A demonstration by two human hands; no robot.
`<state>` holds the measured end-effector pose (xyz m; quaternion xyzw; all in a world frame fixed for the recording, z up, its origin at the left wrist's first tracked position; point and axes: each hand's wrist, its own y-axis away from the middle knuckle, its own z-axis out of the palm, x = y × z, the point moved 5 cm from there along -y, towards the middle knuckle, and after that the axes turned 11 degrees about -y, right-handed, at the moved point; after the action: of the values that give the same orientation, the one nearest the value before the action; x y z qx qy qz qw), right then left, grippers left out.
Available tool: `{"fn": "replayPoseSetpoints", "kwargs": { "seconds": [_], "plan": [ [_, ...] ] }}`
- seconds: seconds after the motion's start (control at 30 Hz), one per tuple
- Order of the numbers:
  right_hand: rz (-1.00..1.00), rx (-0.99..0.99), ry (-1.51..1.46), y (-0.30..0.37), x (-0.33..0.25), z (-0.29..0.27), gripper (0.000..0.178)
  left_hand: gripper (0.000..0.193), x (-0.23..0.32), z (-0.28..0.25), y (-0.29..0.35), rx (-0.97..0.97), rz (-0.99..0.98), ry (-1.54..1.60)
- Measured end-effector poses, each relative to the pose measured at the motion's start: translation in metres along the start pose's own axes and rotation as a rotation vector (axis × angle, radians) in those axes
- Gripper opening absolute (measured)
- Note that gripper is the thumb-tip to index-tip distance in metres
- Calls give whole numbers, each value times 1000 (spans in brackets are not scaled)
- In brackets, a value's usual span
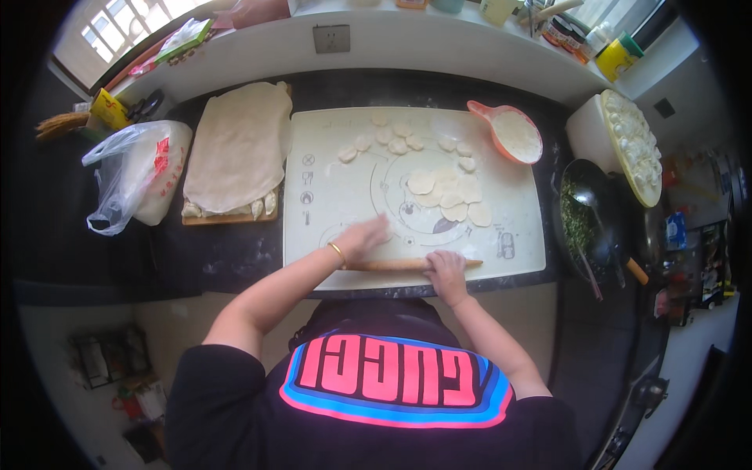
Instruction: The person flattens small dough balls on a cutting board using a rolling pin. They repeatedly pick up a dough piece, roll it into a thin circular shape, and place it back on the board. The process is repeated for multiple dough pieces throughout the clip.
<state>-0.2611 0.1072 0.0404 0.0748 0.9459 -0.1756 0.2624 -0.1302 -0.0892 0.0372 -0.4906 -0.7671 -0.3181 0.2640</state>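
Observation:
My right hand (446, 276) is closed over the right part of a wooden rolling pin (392, 265) lying along the mat's near edge. Just beyond the pin's left part is my left hand (368, 237), low over the pale silicone mat (329, 184); its fingers are blurred, and whether they hold anything is unclear. Flat, round dough wrappers (450, 190) overlap in a cluster farther right on the mat. Behind them, several small dough pieces (398, 146) form a loose arc. An orange scoop of flour (517, 137) rests on the mat's far right corner.
Left of the mat, a cloth (239, 149) covers a board with dumplings peeking out, beside a plastic bag (149, 172). To the right are a dark pan (580, 219) of chopped green filling and a tray of dumplings (633, 145). A cluttered ledge runs behind.

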Motion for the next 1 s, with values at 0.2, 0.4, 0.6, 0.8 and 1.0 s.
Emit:
{"fn": "replayPoseSetpoints", "kwargs": {
  "seconds": [0.2, 0.4, 0.6, 0.8, 1.0],
  "plan": [
    [-22, -42, -73, -38, -21, 17, 47, 37, -18, -13, -30, 164, -102, -299],
    [135, -148, 41, -64, -29, 33, 95, 26, -2, -9, -44, 122, -148, -257],
    [294, -285, 115, -91, -49, 44, 127, 27, 3, -6, -40, -12, -205, -116],
    [408, -320, 237, -103, -49, 49, 133, 26, -2, -5, -40, -6, -215, -173],
    [418, -292, 204, -121, -42, 50, 133, 24, -8, -14, -55, -35, -225, -216]
  ]
}}
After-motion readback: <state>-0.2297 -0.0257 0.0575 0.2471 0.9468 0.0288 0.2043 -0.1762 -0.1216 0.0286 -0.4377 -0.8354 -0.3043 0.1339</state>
